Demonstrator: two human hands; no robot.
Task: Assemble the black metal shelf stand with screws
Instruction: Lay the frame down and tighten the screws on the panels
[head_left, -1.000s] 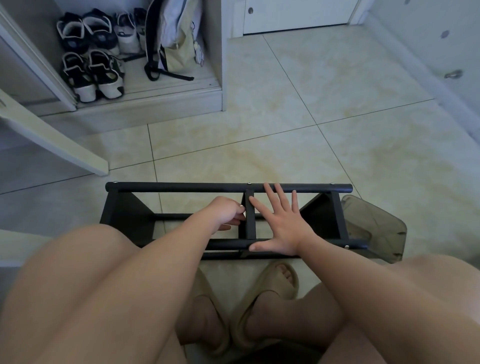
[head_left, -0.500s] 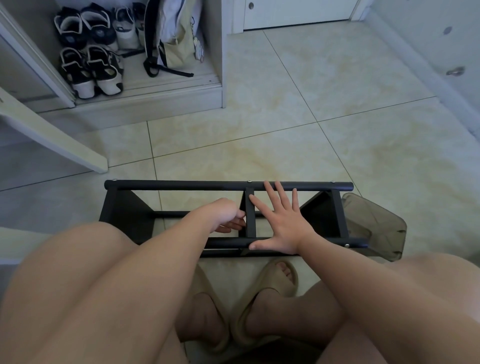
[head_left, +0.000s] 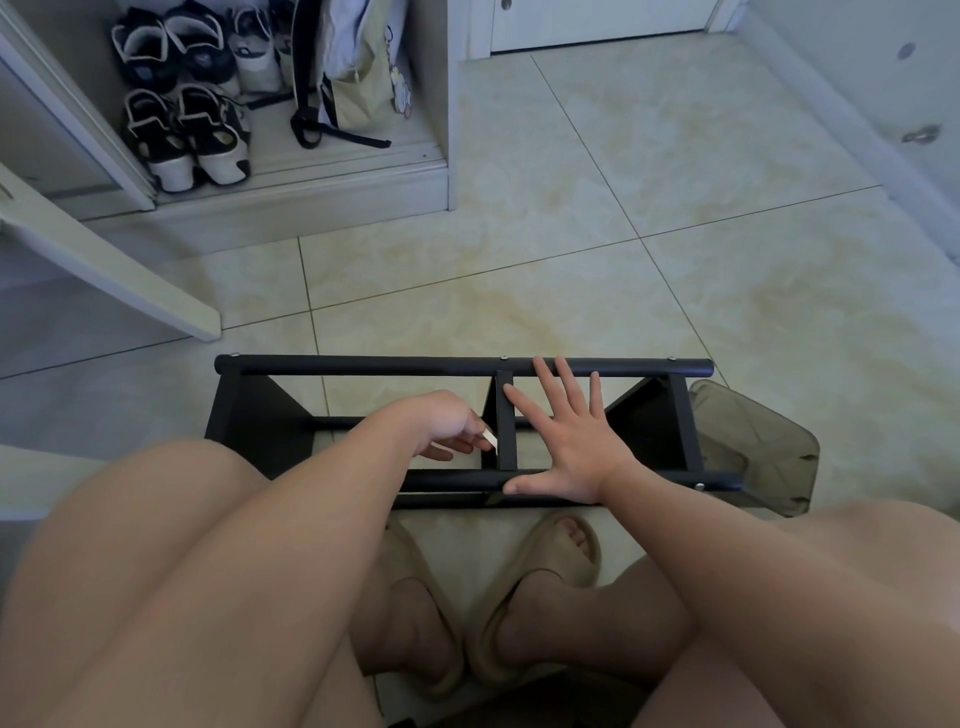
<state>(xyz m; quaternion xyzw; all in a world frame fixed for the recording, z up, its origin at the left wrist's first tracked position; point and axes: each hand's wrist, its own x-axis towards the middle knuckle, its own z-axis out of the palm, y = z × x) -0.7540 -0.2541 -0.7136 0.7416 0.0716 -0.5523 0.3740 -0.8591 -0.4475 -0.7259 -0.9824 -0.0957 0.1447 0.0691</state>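
Note:
The black metal shelf stand (head_left: 363, 366) lies on the tiled floor in front of my feet, its long top bar running left to right with small screw heads showing on it. My right hand (head_left: 566, 441) lies flat with spread fingers across the frame, thumb on the near bar and fingertips reaching the far bar. My left hand (head_left: 447, 426) is curled just left of the middle cross bar (head_left: 506, 415), pinching a small pale object (head_left: 490, 437) against that bar. What the object is I cannot tell.
A translucent grey plastic bag (head_left: 753, 447) lies at the stand's right end. My feet in beige slippers (head_left: 535, 582) sit just behind the stand. A shoe cabinet with sandals (head_left: 187, 135) and a bag (head_left: 353, 73) is at the back left, beside its open door (head_left: 104, 260).
My left hand has shifted slightly lower along the middle cross bar, and the small pale object now shows at its fingertips. My right hand stays pressed on the frame.

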